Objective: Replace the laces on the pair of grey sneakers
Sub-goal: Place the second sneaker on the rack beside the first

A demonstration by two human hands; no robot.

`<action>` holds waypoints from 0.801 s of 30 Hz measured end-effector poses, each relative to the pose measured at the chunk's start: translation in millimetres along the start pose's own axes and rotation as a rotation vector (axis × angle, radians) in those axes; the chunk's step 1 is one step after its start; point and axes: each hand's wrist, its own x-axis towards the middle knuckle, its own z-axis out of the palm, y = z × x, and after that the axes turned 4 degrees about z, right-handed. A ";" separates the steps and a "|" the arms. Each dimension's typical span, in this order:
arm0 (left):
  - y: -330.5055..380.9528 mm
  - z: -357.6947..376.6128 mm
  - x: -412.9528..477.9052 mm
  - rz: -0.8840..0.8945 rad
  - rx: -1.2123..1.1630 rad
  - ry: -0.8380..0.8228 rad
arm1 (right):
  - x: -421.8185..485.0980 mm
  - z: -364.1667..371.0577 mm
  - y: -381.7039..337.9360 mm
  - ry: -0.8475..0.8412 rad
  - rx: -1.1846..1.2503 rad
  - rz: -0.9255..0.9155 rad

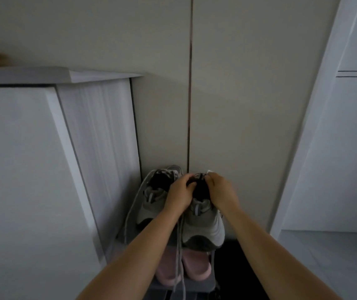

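Observation:
Two grey sneakers stand side by side on the top level of a low shoe rack, heels toward the wall. The left sneaker (151,202) has a loose grey lace (130,215) trailing down its left side. My left hand (178,194) and my right hand (223,191) both grip the collar of the right sneaker (203,228), one on each side of its dark opening. Grey laces (179,265) hang from this shoe down past the rack's front.
A pair of pink slippers (181,269) sits on the lower shelf of the rack (194,287). A white cabinet (32,169) stands close on the left. Tall beige doors (238,105) rise behind the shoes, and a white door frame (303,148) stands on the right.

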 end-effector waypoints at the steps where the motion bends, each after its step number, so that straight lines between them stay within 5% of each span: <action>1: -0.5 0.9 1.9 -0.017 0.003 0.005 | 6.9 0.9 0.6 -0.019 -0.027 0.003; 5: 3.3 -0.6 -0.1 -0.007 0.040 -0.025 | 15.7 3.0 4.4 -0.090 0.091 0.041; 9: 1.0 -35.6 -6.6 0.152 0.359 0.132 | 1.7 2.5 21.6 -0.152 0.381 0.099; 13: -20.3 -79.0 -11.4 0.018 0.792 -0.177 | 1.0 10.1 21.1 -0.136 0.499 0.180; 24: -34.2 -67.4 -20.0 0.083 0.770 -0.025 | 23.2 42.9 -1.4 0.017 0.389 0.111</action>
